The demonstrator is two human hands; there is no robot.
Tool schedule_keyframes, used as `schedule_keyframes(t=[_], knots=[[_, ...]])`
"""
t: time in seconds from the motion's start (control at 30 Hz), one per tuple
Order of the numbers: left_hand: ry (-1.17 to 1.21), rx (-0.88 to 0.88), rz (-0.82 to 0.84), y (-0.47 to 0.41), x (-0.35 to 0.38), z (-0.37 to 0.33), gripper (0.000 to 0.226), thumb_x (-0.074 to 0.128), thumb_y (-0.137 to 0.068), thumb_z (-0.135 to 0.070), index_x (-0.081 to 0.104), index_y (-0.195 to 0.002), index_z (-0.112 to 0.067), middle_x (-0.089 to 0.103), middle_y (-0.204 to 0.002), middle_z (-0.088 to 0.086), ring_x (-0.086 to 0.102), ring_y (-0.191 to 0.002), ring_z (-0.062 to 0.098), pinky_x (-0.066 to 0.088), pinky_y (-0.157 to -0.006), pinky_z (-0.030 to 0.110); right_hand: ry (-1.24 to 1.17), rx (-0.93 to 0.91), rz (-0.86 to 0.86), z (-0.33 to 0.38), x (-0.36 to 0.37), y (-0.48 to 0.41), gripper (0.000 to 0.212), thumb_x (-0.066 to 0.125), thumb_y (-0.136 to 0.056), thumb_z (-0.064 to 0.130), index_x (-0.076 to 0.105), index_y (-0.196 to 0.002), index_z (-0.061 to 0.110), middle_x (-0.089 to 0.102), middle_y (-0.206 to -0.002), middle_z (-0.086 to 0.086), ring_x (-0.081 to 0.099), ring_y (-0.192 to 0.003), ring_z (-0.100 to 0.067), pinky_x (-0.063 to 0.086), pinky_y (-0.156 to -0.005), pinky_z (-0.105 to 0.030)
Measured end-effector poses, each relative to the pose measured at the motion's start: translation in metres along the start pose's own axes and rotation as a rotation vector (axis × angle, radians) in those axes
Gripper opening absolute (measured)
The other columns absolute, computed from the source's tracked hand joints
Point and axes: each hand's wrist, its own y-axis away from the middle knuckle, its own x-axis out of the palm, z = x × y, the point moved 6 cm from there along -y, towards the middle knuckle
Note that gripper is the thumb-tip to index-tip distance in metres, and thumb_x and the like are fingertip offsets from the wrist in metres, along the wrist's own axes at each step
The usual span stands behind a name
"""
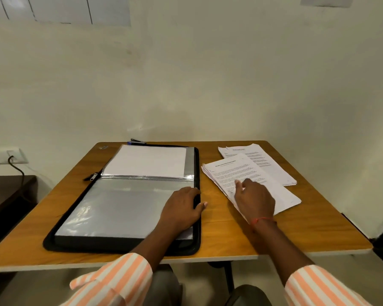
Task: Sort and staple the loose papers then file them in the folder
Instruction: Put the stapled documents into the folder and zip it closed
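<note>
My left hand [181, 208] lies on the right edge of the open folder [119, 208], fingers [190, 192] relaxed. My right hand [254, 200] rests on the nearer paper stack [230, 171] just beside the folder, fingers loosely apart, forefinger touching the page.

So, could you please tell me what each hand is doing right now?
Left hand: rests on the folder at its right edge; grip cannot be told.
Right hand: open, index fingertip touching the near paper stack.

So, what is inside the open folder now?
The folder holds clear sleeves: the far sleeve carries a white sheet, the near sleeve shows only grey. The left hand covers its right edge, so that part is hidden.
</note>
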Motion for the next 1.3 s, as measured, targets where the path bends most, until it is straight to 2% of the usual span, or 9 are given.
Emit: schedule_keyframes(t=[0.23, 0.4, 0.5, 0.63, 0.7, 0.8, 0.93, 1.1, 1.3], knots=[[0.338, -0.203, 0.137, -0.017, 0.015, -0.046, 0.05, 0.06, -0.096, -0.048, 0.055, -0.138, -0.021, 0.061, -0.135, 0.0, 0.061, -0.113, 0.017, 0.047, -0.088, 0.027, 0.159, 0.353, 0.235, -0.109, 0.005, -0.047, 0.073, 0.05, -0.094, 0.064, 0.047, -0.14, 0.007, 0.047, -0.145, -0.022, 0.046, -0.132, -0.038, 0.038, -0.109, -0.048], [0.74, -0.333, 0.092, -0.029, 0.04, -0.067, 0.044, 0.066, -0.096, -0.034, 0.054, -0.137, -0.027, 0.06, -0.141, -0.003, 0.061, -0.12, 0.017, 0.051, -0.091, 0.027, 0.075, 0.292, 0.318, -0.114, 0.01, -0.045, 0.047, 0.056, -0.098, 0.047, 0.062, -0.124, 0.008, 0.066, -0.125, -0.013, 0.063, -0.104, -0.028, 0.051, -0.082, -0.034], [0.876, -0.488, 0.02, -0.032, 0.042, -0.059, 0.044, 0.071, -0.093, -0.028, 0.051, -0.133, -0.023, 0.063, -0.136, 0.002, 0.064, -0.117, 0.023, 0.055, -0.089, 0.034, -0.092, 0.329, 0.422, -0.129, 0.024, -0.043, 0.028, 0.065, -0.094, 0.037, 0.059, -0.107, 0.014, 0.064, -0.107, -0.011, 0.055, -0.077, -0.016, 0.04, -0.055, -0.023], [0.923, -0.522, 0.081, -0.037, 0.048, -0.051, 0.027, 0.064, -0.098, -0.024, 0.061, -0.125, -0.027, 0.067, -0.129, 0.003, 0.066, -0.112, 0.024, 0.056, -0.096, 0.041, -0.313, 0.407, 0.55, -0.14, 0.032, -0.044, 0.033, 0.072, -0.085, 0.037, 0.06, -0.099, 0.01, 0.064, -0.099, -0.007, 0.06, -0.079, -0.016, 0.051, -0.061, -0.03], [0.943, -0.52, 0.064, -0.037, 0.045, -0.051, 0.016, 0.059, -0.101, -0.019, 0.064, -0.113, -0.028, 0.07, -0.123, 0.003, 0.068, -0.107, 0.023, 0.057, -0.095, 0.043, -0.485, 0.391, 0.542, -0.119, 0.011, -0.04, 0.017, 0.071, -0.092, 0.019, 0.059, -0.099, 0.008, 0.062, -0.098, -0.006, 0.062, -0.092, -0.023, 0.048, -0.069, -0.03], [1.019, -0.476, -0.072, -0.038, 0.031, -0.05, 0.025, 0.057, -0.102, -0.017, 0.06, -0.126, -0.026, 0.068, -0.121, -0.001, 0.067, -0.103, 0.017, 0.059, -0.089, 0.038, -0.798, 0.324, 0.439, -0.094, -0.014, -0.025, 0.008, 0.066, -0.097, 0.013, 0.06, -0.101, 0.01, 0.068, -0.102, -0.001, 0.065, -0.09, -0.018, 0.049, -0.064, -0.025], [1.066, -0.332, -0.259, -0.041, -0.009, -0.047, 0.028, 0.061, -0.101, -0.02, 0.057, -0.128, -0.021, 0.068, -0.12, -0.004, 0.067, -0.104, 0.011, 0.059, -0.086, 0.03, -1.08, 0.221, 0.275, -0.075, -0.029, -0.009, 0.014, 0.063, -0.097, 0.007, 0.059, -0.11, 0.012, 0.071, -0.109, 0.007, 0.068, -0.096, -0.007, 0.055, -0.064, -0.016], [1.075, -0.207, -0.26, -0.043, -0.039, -0.047, 0.024, 0.066, -0.098, -0.024, 0.055, -0.119, -0.021, 0.068, -0.121, -0.001, 0.07, -0.105, 0.014, 0.061, -0.087, 0.034, -1.205, 0.129, 0.178, -0.056, -0.04, -0.007, 0.034, 0.07, -0.092, 0.011, 0.061, -0.122, 0.025, 0.071, -0.115, 0.012, 0.068, -0.102, -0.003, 0.057, -0.074, -0.019], [1.105, -0.133, -0.282, -0.035, -0.046, -0.065, 0.042, 0.061, -0.1, -0.03, 0.052, -0.14, -0.023, 0.067, -0.126, -0.004, 0.069, -0.109, 0.014, 0.061, -0.087, 0.032, -1.222, 0.089, 0.064, -0.048, -0.056, -0.005, 0.026, 0.072, -0.089, 0.013, 0.066, -0.115, 0.017, 0.072, -0.109, 0.007, 0.07, -0.097, -0.011, 0.06, -0.071, -0.022]])
